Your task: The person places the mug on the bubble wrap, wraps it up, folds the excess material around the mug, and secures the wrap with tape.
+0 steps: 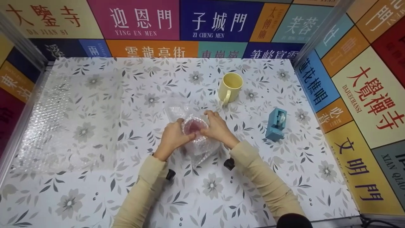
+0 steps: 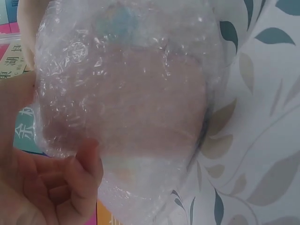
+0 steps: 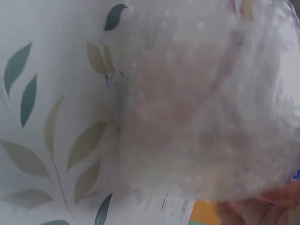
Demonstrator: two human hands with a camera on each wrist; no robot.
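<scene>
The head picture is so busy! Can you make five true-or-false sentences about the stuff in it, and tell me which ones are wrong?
1. The left hand and the right hand both hold the bubble-wrapped bundle. True.
2. The blue tape dispenser is to the right of the yellow mug. True.
3. The mug is lying on its side. False: it stands upright.
4. Something pink shows in the bundle. True.
5. The flat bubble wrap sheet lies to the right of the hands. False: it lies to their left.
</scene>
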